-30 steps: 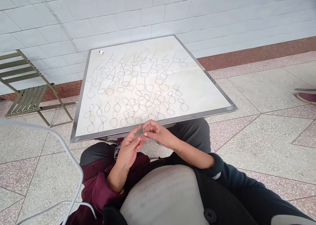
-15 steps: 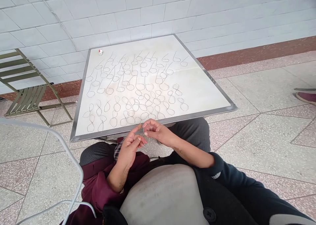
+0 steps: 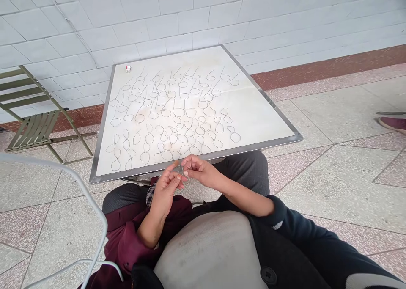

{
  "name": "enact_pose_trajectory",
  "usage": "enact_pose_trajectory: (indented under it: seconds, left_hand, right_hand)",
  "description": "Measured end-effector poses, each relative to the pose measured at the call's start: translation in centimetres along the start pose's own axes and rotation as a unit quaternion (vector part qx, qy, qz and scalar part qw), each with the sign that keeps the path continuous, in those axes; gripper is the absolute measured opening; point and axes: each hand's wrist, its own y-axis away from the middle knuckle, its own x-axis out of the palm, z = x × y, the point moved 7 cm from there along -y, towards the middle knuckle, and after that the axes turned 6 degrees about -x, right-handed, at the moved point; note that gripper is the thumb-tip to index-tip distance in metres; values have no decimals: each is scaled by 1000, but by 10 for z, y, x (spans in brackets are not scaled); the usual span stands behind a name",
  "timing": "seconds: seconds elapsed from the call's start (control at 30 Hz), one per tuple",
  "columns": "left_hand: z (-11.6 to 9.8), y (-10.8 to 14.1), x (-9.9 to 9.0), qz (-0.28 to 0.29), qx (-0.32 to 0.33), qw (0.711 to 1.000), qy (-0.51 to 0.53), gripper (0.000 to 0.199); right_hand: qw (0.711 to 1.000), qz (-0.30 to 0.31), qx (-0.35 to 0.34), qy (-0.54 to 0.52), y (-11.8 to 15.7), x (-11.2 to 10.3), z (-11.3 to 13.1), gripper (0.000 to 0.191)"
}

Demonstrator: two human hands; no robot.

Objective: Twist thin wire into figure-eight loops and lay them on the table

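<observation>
Just off the front edge of the white table (image 3: pixel 272 124), both my hands come together over one thin looped wire (image 3: pixel 183 169). Thumb and fingers of my right hand (image 3: pixel 200 170) pinch the wire's upper loop. My left hand (image 3: pixel 166 186) pinches its lower part with the thumb, the index finger stretched toward the table edge. The exact grip points are too fine to make out. Across the table lie several wire pieces: figure-eight loops (image 3: pixel 145 152) in the near rows and single loops with straight tails (image 3: pixel 179 111) in the far rows.
A small red-and-white item (image 3: pixel 128 69) lies at the table's far left corner. A green folding chair (image 3: pixel 41 119) stands to the left, and a grey metal tube frame (image 3: pixel 95 208) crosses the lower left. A tiled wall (image 3: pixel 177 22) backs the table. A shoe (image 3: pixel 393 123) shows at far right.
Both hands stay together on the wire, with only slight finger shifts. The whole view has moved a little. The wires on the table look the same.
</observation>
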Motion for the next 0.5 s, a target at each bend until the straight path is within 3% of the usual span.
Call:
enact_pose_trajectory:
  seconds: [0.17, 0.5]
  left_hand:
    - [-4, 0, -2, -10, 35, 999, -16, 51]
    - [-2, 0, -4, -12, 35, 998, -43, 45]
  right_hand:
    - [1000, 12, 10, 1, 0, 5, 6, 25]
    - [1000, 7, 12, -3, -2, 3, -2, 29]
